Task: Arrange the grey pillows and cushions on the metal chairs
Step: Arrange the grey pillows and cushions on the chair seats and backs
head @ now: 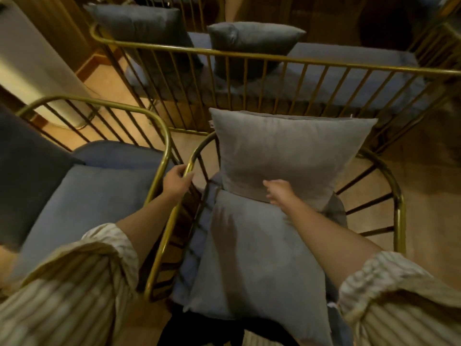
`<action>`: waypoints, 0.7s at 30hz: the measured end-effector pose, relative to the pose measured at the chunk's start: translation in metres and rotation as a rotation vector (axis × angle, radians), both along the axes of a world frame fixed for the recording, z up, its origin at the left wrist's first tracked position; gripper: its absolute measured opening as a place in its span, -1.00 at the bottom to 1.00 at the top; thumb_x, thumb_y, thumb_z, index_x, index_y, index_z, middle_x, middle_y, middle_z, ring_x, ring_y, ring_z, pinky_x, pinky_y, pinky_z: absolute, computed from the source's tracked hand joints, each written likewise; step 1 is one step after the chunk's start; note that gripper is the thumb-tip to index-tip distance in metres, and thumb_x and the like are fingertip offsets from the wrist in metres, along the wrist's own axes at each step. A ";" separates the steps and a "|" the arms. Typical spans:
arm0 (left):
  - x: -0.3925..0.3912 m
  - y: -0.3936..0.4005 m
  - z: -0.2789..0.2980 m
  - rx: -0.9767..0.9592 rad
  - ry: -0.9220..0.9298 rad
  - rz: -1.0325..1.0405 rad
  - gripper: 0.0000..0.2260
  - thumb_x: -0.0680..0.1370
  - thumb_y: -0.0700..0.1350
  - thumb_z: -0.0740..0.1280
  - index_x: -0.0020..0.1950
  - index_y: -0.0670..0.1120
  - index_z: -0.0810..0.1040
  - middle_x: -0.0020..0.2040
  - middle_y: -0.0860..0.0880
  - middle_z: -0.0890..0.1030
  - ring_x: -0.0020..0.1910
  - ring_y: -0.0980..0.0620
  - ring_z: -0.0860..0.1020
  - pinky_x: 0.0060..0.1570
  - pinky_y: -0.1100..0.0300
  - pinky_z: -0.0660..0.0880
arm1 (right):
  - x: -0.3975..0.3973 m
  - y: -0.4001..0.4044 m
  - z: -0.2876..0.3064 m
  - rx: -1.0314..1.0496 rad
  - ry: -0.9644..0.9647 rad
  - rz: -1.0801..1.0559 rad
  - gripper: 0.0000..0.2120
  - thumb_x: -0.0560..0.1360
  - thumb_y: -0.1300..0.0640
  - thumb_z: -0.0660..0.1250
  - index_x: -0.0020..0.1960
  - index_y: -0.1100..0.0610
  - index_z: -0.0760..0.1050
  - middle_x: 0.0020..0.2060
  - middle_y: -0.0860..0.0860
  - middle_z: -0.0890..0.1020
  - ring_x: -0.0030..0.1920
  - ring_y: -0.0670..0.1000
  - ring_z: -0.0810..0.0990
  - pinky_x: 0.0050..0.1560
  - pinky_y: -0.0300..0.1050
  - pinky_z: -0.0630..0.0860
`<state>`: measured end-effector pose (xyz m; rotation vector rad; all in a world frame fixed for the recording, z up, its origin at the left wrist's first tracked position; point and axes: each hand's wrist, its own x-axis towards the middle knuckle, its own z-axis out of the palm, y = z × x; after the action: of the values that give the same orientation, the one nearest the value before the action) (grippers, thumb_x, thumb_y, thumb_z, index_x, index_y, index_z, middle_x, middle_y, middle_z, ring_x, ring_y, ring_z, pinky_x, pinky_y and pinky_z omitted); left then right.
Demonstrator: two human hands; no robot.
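Note:
A gold metal chair (398,196) stands right below me. A light grey pillow (287,151) leans upright against its back. A second grey cushion (254,258) lies flat on its seat, over a bluish seat pad. My right hand (280,192) rests with fingers spread on the lower edge of the upright pillow. My left hand (177,182) grips the chair's left top rail (189,166).
A second gold chair (159,123) with a blue seat cushion (94,193) and a dark pillow (27,171) stands at left. Behind is a gold-railed bench (274,59) with a blue seat and two dark grey pillows (249,46). A white unit (32,71) stands at far left.

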<state>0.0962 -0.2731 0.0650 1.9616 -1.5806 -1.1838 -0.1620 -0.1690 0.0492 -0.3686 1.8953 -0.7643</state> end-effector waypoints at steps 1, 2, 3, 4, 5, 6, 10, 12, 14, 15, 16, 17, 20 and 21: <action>0.017 0.002 0.003 -0.022 0.003 0.025 -0.57 0.56 -0.04 0.37 0.40 -0.16 0.46 0.31 -0.14 0.56 0.29 -0.15 0.54 0.28 -0.03 0.47 | 0.016 -0.008 0.005 -0.033 -0.018 0.029 -0.72 0.62 0.08 0.29 0.27 0.19 0.48 -0.01 0.10 0.56 -0.11 0.07 0.56 -0.01 0.00 0.54; 0.040 0.005 0.004 -0.035 -0.001 0.044 -0.58 0.56 -0.05 0.37 0.38 -0.18 0.48 0.31 -0.16 0.57 0.29 -0.15 0.53 0.29 -0.02 0.46 | 0.036 -0.017 0.011 -0.065 -0.028 0.065 -0.78 0.62 0.07 0.29 0.21 0.14 0.50 -0.08 0.07 0.58 -0.20 0.03 0.56 -0.12 -0.05 0.53; 0.063 0.009 0.006 -0.042 -0.007 0.056 -0.60 0.56 -0.06 0.37 0.36 -0.20 0.50 0.28 -0.19 0.58 0.28 -0.17 0.54 0.27 -0.01 0.47 | 0.054 -0.025 0.016 -0.092 -0.037 0.101 -0.86 0.61 0.07 0.29 0.11 0.11 0.50 -0.15 0.05 0.59 -0.26 -0.02 0.53 -0.22 -0.12 0.48; 0.087 0.012 0.006 -0.046 -0.008 0.077 -0.61 0.56 -0.08 0.38 0.34 -0.22 0.52 0.26 -0.22 0.60 0.26 -0.19 0.55 0.25 -0.02 0.48 | 0.074 -0.034 0.019 -0.118 -0.048 0.131 -0.92 0.61 0.07 0.29 0.00 0.07 0.50 -0.21 0.02 0.57 -0.30 -0.04 0.51 -0.29 -0.16 0.43; 0.112 0.016 0.004 -0.042 -0.009 0.110 -0.61 0.56 -0.10 0.38 0.33 -0.25 0.52 0.25 -0.24 0.60 0.26 -0.21 0.55 0.25 -0.04 0.48 | 0.094 -0.042 0.020 -0.136 -0.063 0.163 -0.90 0.61 0.08 0.29 -0.08 0.04 0.47 -0.25 0.01 0.56 -0.34 -0.06 0.49 -0.33 -0.18 0.39; 0.134 0.021 0.003 -0.029 -0.010 0.144 -0.61 0.56 -0.12 0.38 0.34 -0.27 0.51 0.26 -0.26 0.58 0.27 -0.22 0.54 0.25 -0.05 0.48 | 0.112 -0.048 0.023 -0.143 -0.076 0.195 -0.86 0.62 0.09 0.28 -0.13 0.02 0.44 -0.27 0.00 0.55 -0.35 -0.06 0.47 -0.34 -0.18 0.38; 0.236 0.044 -0.010 0.084 -0.020 0.293 -0.60 0.60 -0.14 0.34 0.39 -0.29 0.47 0.32 -0.29 0.53 0.22 -0.22 0.53 0.12 0.02 0.45 | 0.198 -0.066 0.025 -0.113 -0.140 0.311 -0.86 0.63 0.09 0.24 -0.11 0.03 0.42 -0.26 -0.01 0.56 -0.33 -0.07 0.49 -0.26 -0.14 0.43; 0.285 0.055 -0.023 0.130 -0.043 0.334 -0.62 0.61 -0.12 0.31 0.38 -0.27 0.48 0.30 -0.30 0.54 0.16 -0.23 0.53 0.11 0.00 0.44 | 0.235 -0.070 0.018 -0.084 -0.170 0.364 -0.85 0.63 0.06 0.25 -0.12 0.02 0.41 -0.24 -0.01 0.57 -0.31 -0.07 0.51 -0.22 -0.13 0.46; 0.334 0.062 -0.035 0.175 -0.078 0.360 -0.66 0.64 -0.13 0.26 0.36 -0.26 0.49 0.28 -0.30 0.54 0.15 -0.25 0.52 0.14 -0.03 0.44 | 0.274 -0.075 0.007 -0.049 -0.191 0.389 -0.89 0.63 0.05 0.26 -0.07 0.02 0.43 -0.22 0.00 0.57 -0.29 -0.05 0.52 -0.21 -0.10 0.49; 0.357 0.065 -0.040 0.195 -0.101 0.372 -0.67 0.64 -0.13 0.24 0.35 -0.26 0.50 0.29 -0.30 0.54 0.17 -0.27 0.51 0.19 -0.06 0.45 | 0.292 -0.077 0.001 -0.025 -0.201 0.388 -0.89 0.63 0.05 0.26 -0.06 0.03 0.43 -0.21 0.00 0.57 -0.28 -0.05 0.53 -0.20 -0.08 0.51; 0.375 0.067 -0.044 0.208 -0.118 0.380 -0.67 0.64 -0.12 0.23 0.35 -0.25 0.51 0.30 -0.30 0.54 0.22 -0.29 0.50 0.23 -0.08 0.43 | 0.307 -0.079 -0.004 -0.006 -0.211 0.384 -0.89 0.63 0.06 0.26 -0.07 0.04 0.44 -0.21 0.01 0.57 -0.27 -0.04 0.53 -0.18 -0.06 0.52; 0.395 0.068 -0.048 0.216 -0.122 0.387 -0.66 0.64 -0.13 0.23 0.35 -0.26 0.51 0.31 -0.29 0.53 0.26 -0.29 0.49 0.25 -0.09 0.41 | 0.325 -0.081 -0.010 0.015 -0.222 0.378 -0.89 0.63 0.06 0.26 -0.07 0.05 0.44 -0.20 0.01 0.57 -0.26 -0.04 0.54 -0.15 -0.04 0.54; 0.442 0.062 -0.056 0.238 -0.098 0.381 -0.66 0.64 -0.15 0.23 0.36 -0.29 0.49 0.34 -0.28 0.51 0.30 -0.27 0.47 0.26 -0.08 0.40 | 0.373 -0.092 -0.030 0.060 -0.295 0.323 -0.88 0.61 0.04 0.29 0.05 0.09 0.42 -0.18 0.03 0.56 -0.22 -0.02 0.56 -0.12 -0.02 0.55; 0.453 0.058 -0.060 0.248 -0.098 0.369 -0.66 0.64 -0.15 0.23 0.37 -0.28 0.48 0.35 -0.27 0.50 0.32 -0.26 0.46 0.27 -0.08 0.39 | 0.385 -0.096 -0.036 0.058 -0.324 0.295 -0.87 0.61 0.04 0.30 0.03 0.08 0.42 -0.19 0.03 0.55 -0.21 -0.01 0.55 -0.12 -0.03 0.55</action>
<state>0.5495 -0.2147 0.0051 2.3727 -1.0839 -1.1861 0.2230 -0.2649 0.0130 -0.4474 1.5143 -0.5339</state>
